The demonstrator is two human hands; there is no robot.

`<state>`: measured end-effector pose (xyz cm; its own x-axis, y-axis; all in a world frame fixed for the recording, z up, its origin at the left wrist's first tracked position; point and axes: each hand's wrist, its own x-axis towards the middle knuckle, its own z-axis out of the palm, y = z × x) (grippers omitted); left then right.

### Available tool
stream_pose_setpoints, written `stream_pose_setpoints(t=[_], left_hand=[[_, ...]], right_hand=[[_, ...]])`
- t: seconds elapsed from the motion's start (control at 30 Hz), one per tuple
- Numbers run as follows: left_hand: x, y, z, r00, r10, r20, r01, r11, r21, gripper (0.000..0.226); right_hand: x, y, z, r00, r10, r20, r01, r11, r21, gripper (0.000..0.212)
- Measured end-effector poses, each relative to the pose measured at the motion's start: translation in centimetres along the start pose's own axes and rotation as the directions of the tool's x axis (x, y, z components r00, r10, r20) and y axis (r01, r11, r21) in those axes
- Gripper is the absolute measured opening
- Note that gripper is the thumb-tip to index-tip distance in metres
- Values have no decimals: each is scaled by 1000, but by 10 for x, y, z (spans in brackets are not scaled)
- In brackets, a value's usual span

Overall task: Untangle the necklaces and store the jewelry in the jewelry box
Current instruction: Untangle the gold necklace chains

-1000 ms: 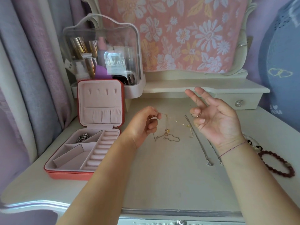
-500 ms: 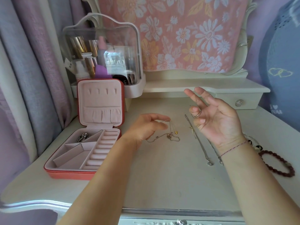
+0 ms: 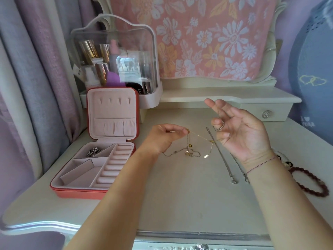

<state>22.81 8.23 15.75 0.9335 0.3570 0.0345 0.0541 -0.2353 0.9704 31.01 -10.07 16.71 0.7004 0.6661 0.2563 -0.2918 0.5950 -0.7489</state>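
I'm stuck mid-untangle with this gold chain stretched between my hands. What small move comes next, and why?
Probably lift the left hand a little higher. The gold chain runs taut to the right hand, but its pendants still hang into the silver chain lying on the table; raising should show where they snag.

Two hands are in view, the left hand point(image 3: 163, 138) and the right hand point(image 3: 239, 130). One thin gold chain point(image 3: 200, 136) runs between them. One jewelry box point(image 3: 100, 150) stands open, with one silver piece point(image 3: 92, 152) in a back compartment. On the table point(image 3: 180, 204) lies one tangled chain with pendants point(image 3: 187, 153), and two silver chains point(image 3: 222, 159) lie side by side, possibly a single doubled one. One dark beaded bracelet point(image 3: 310, 181) lies at the right. One clear cosmetics case point(image 3: 115, 56) stands behind the box.
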Motion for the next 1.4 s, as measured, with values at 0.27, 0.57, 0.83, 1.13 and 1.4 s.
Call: stream_pose_setpoints(t=[0.27, 0.57, 0.83, 1.13, 1.4], left_hand=[[0, 1, -3, 993, 56, -102, -64, 995, -76, 18], [2, -2, -2, 992, 84, -97, -96, 987, -125, 6], [2, -1, 2, 993, 115, -37, -118, 990, -80, 12], [-4, 5, 6, 990, 141, 23, -139, 989, -54, 23], [-5, 4, 6, 987, 155, 40, -153, 987, -53, 15]], right_hand=[[2, 11, 9, 988, 40, -152, -101, 901, -421, 18], [4, 30, 7, 956, 77, -283, -258, 679, -687, 29], [4, 38, 4, 956, 106, -273, -285, 553, -783, 4], [6, 44, -1, 966, 32, -257, -241, 467, -851, 15], [5, 42, 5, 942, 226, -248, -333, 533, -778, 19]])
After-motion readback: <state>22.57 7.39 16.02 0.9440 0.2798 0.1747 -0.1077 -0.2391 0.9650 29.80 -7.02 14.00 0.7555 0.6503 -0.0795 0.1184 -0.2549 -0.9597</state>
